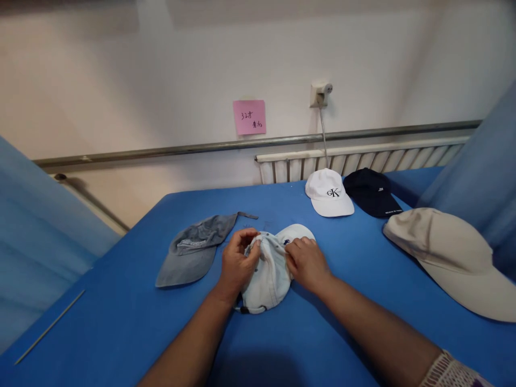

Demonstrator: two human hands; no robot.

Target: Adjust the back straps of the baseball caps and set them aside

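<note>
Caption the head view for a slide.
Left hand and right hand hold a pale cap among a gray cap, white cap, dark cap and beige cap on a blue surface.

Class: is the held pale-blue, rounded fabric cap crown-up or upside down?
Crown-up: the cap shows its seamed dome uppermost.

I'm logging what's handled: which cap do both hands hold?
The pale cap with a small dark-blue emblem, between the left hand and right hand; the grey cap, lettered white cap, black cap and beige cap lie unheld.
</note>
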